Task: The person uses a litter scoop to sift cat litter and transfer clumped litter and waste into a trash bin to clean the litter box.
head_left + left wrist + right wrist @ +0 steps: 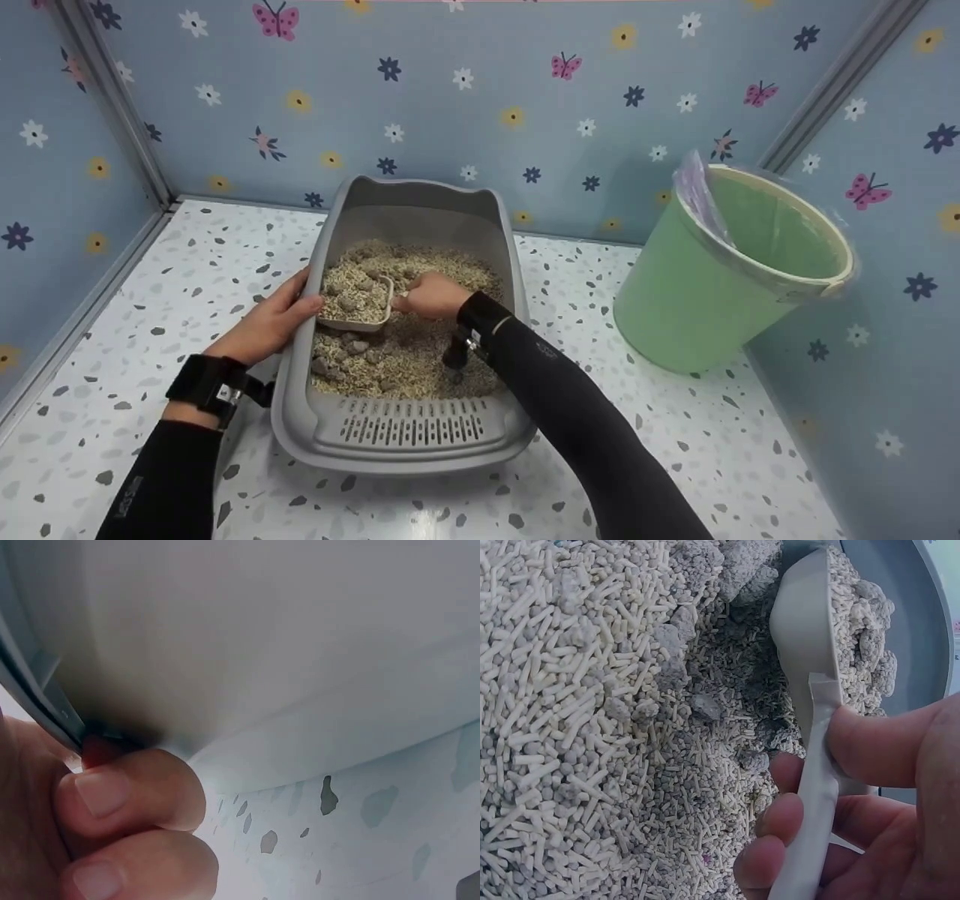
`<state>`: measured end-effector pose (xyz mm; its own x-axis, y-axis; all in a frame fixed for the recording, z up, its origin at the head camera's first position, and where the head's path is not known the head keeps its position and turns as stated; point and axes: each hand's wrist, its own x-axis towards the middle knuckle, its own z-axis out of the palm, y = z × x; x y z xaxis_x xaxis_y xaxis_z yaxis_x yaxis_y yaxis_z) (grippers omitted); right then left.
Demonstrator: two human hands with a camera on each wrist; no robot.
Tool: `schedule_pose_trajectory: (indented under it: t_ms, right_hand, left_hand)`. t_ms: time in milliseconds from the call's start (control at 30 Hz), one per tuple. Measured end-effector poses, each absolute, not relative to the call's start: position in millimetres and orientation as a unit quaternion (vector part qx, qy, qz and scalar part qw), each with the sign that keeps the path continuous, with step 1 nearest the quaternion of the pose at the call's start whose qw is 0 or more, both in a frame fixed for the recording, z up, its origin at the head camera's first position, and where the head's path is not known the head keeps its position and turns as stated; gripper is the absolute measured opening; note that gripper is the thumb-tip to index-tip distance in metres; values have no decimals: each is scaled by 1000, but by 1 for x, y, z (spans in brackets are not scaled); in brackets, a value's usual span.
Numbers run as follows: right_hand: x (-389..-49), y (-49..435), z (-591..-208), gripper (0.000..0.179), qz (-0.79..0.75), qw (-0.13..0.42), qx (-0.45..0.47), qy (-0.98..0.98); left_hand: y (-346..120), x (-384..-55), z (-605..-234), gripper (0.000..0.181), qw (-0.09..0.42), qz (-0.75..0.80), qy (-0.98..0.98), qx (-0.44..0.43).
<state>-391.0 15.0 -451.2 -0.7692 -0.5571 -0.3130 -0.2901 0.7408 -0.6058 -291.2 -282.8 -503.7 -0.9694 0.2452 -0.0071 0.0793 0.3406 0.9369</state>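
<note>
Two hands busy: left hand (262, 324) grips the litter box (405, 463) rim, right hand (437, 296) grips the scoop (806, 630), left of centre in head frame. Scoop loaded, not yet emptied; more clumps (357, 347) below it. Looks partway.

Apparent pet-care booth, pale-blue flower-and-butterfly wall panels (480, 97) on three sides, grey metal strips (112, 101) at the corners, white terrazzo-patterned surface (735, 465), grey litter box (405, 455) with pellet litter (431, 381), pale-green waste bin (675, 315), translucent plastic liner (703, 201) at its rim.
</note>
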Motion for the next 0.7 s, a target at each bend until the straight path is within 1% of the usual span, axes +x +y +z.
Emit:
schedule_pose_trajectory:
  t_ms: [100,167,300,433,600,700]
  right_hand:
    - [-392,16,-451,39,-271,236,-243,901]
    - [-393,17,-452,43,-268,233,-248,901]
    - [-394,17,-453,41,-261,234,-250,903]
    - [-394,17,-453,59,-257,226,-247,907]
    - [-393,17,-451,55,-247,216,-250,911]
    - [-392,17,-451,46,-260,223,-249,906]
  left_hand:
    - [-282,-291,-504,80,72,568,814,100]
    - [-282,-292,-503,80,71,569,813,100]
    - [-282,-292,-504,79,72,569,813,96]
    - [-282,-293,-505,79,75,568,815,92]
    - [-283,-292,-505,81,79,567,815,86]
    - [-283,-292,-504,81,78,567,815,86]
